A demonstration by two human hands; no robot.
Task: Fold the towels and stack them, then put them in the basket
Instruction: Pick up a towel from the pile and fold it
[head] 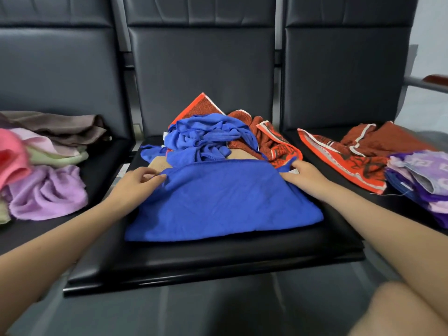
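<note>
- Blue towel [223, 202] lay folded flat on the front of the middle seat [213, 260], its far edge raised a little.
- Left hand [135, 183] pinched the towel's far left corner between thumb and fingers.
- Right hand [304, 175] lay at the far right corner with fingers curled on the cloth; it seemed to grip the edge, though the fingertips were partly hidden.
- Behind the towel, a crumpled blue heap [203, 137] sat on the same seat, touching red patterned towels [271, 141] beside and behind it.
- A tan cloth [160, 163] showed just under the heap, near the left hand.
- On the right seat lay another red towel [351, 158], spread loosely, and next to it a purple stack [421, 178] at the picture's edge.
- On the left seat lay a lilac towel [48, 192], crumpled, with a pink one [12, 156], pale green and brown cloths piled behind it.
</note>
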